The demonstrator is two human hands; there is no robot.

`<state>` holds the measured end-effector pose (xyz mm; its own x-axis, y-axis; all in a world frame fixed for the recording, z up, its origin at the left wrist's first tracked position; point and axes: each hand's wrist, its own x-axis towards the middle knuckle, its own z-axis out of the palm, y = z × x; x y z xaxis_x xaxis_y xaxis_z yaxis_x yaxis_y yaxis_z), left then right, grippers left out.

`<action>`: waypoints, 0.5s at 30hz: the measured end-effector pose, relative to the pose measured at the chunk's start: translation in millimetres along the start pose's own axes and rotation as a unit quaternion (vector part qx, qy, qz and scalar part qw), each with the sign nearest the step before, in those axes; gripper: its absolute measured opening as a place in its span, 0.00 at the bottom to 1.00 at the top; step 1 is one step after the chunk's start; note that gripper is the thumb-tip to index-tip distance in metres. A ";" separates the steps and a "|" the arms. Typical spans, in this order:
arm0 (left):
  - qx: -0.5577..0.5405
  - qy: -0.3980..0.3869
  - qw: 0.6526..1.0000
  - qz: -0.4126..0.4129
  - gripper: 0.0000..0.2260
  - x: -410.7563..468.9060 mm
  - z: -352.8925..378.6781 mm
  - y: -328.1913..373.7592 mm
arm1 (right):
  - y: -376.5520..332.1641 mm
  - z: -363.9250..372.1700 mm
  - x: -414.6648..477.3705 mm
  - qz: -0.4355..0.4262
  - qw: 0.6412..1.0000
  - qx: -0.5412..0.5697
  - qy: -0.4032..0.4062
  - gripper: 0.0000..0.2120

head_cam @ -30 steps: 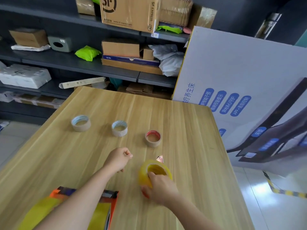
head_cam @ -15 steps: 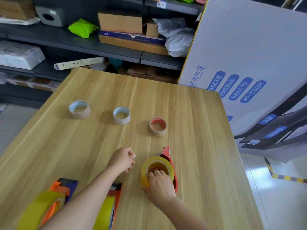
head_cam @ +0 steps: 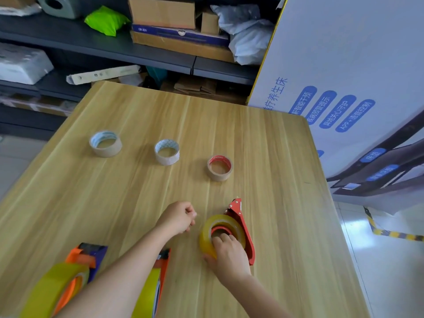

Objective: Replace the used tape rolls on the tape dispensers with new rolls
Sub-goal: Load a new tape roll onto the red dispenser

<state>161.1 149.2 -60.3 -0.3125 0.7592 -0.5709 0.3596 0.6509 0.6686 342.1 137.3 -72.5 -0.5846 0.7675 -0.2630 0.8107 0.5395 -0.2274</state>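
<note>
A red tape dispenser stands on the wooden table near its front right. A full yellow tape roll sits on its hub. My right hand grips this roll from the near side, fingers inside the core. My left hand rests as a loose fist on the table just left of the roll, holding nothing. Three nearly used-up rolls lie flat farther back: a blue-cored one, a blue-patterned one and a red-cored one. Two more dispensers with full yellow rolls, an orange-purple one and an orange one, stand at the front left.
A large white printed carton leans against the table's right side. Dark shelves with boxes and bags run behind the far edge. Bare floor shows to the right.
The view has tilted down, bringing the red dispenser and the two front-left dispensers into sight. My right hand stays on the yellow roll; my left fist has hardly moved.
</note>
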 end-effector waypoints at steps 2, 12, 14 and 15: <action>-0.002 -0.003 1.000 -0.018 0.10 3.3 0.0 0.0 | 5.3 -1.4 0.0 0.016 1.000 0.002 -0.009 0.20; 0.002 -0.008 0.998 -0.055 0.10 2.5 4.6 -7.3 | 13.1 16.6 -4.8 -0.031 0.991 -0.125 -0.022 0.24; 0.011 -0.004 0.999 -0.052 0.10 2.0 4.2 -7.8 | 9.6 15.8 -2.4 -0.033 0.991 -0.127 -0.036 0.23; 0.013 -0.004 0.999 -0.049 0.10 1.7 4.4 -8.0 | 8.9 14.8 0.2 -0.033 0.991 -0.125 -0.046 0.22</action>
<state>161.6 145.3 -68.7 -0.3413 0.6913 -0.6369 0.3494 0.7224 0.5967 348.7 137.1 -88.4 -0.6279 0.6987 -0.3428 0.7463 0.6655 -0.0106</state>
